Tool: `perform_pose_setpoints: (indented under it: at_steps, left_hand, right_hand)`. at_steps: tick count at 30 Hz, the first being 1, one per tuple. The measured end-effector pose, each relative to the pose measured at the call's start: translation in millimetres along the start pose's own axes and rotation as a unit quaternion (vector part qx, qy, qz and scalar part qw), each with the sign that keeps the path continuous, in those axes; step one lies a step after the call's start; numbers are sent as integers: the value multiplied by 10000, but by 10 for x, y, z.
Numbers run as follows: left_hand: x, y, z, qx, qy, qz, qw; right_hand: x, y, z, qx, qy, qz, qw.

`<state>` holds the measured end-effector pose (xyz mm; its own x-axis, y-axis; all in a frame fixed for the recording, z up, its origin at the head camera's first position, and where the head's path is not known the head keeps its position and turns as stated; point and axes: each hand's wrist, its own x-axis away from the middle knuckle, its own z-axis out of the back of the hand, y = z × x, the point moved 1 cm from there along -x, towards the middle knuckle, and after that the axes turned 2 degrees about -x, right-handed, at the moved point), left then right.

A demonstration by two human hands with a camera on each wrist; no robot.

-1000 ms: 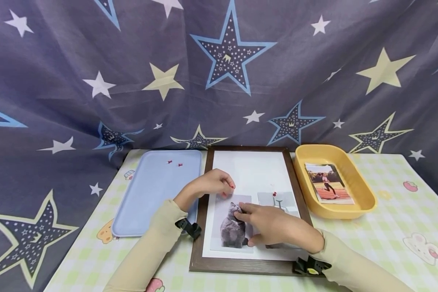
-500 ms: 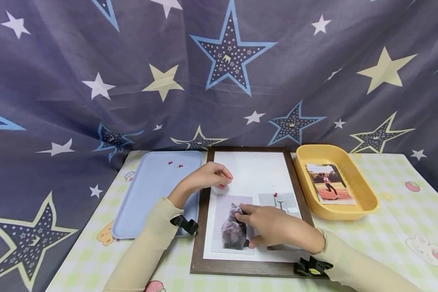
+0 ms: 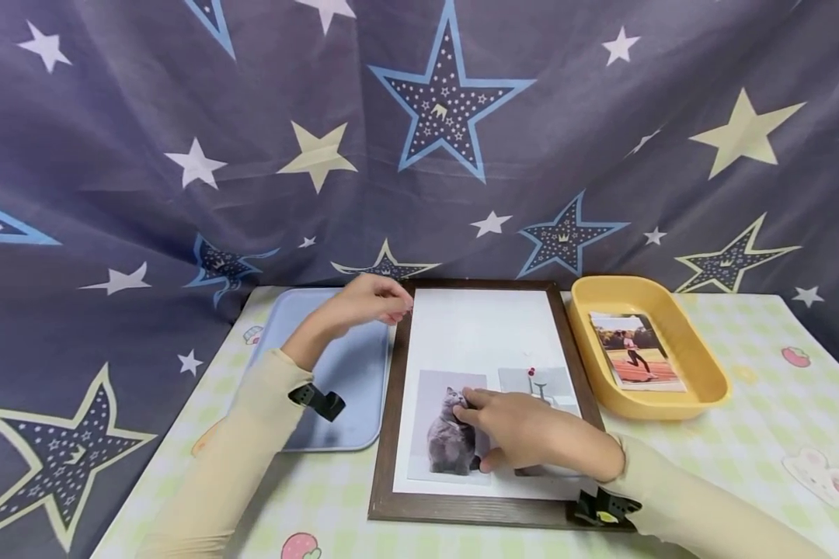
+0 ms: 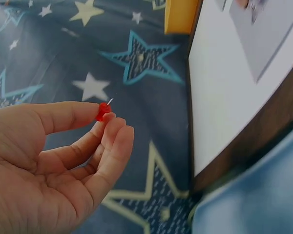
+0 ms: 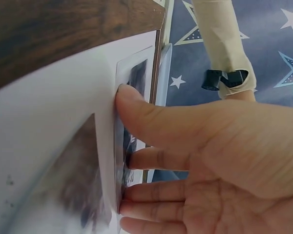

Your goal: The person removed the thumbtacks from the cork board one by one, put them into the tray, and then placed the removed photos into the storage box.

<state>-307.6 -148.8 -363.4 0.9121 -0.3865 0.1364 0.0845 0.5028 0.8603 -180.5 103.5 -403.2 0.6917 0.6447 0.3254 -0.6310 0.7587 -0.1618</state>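
A left hand [image 3: 367, 301] pinches a red pin [image 4: 103, 111] by the board's [image 3: 485, 326] far left edge; a right hand [image 3: 524, 428], fingers extended, rests on the cat photo [image 3: 449, 446], near left. A slack pinch could drop the pin; lifting the right hand could let the photo shift. Visible: two pins, one at the right photo [image 3: 562, 390]; two photos on one board; one tray [image 3: 353, 400], left; one tub [image 3: 660, 405], right, its stack [image 3: 632, 353] uncountable.
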Motion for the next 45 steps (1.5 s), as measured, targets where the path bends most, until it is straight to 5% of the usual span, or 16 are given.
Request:
perform_pose_setpoints:
  at_steps: [6,12,31,45]
  left_hand:
    - [59,56,304,-265,309,238,9989]
    - [85,33,443,-277,528,489,9970]
    - [-10,-457,701,-393,1130,1316,9841]
    - [-32,-815,854,200,1275,1545,9795]
  right_hand:
    - [12,-2,-3,-43,-40,-41,10000]
    - [14,-3,5,-44,14,20,10000]
    - [12,-13,30,17,94,202,9998]
    - [11,-39,28,19,100,135,9999]
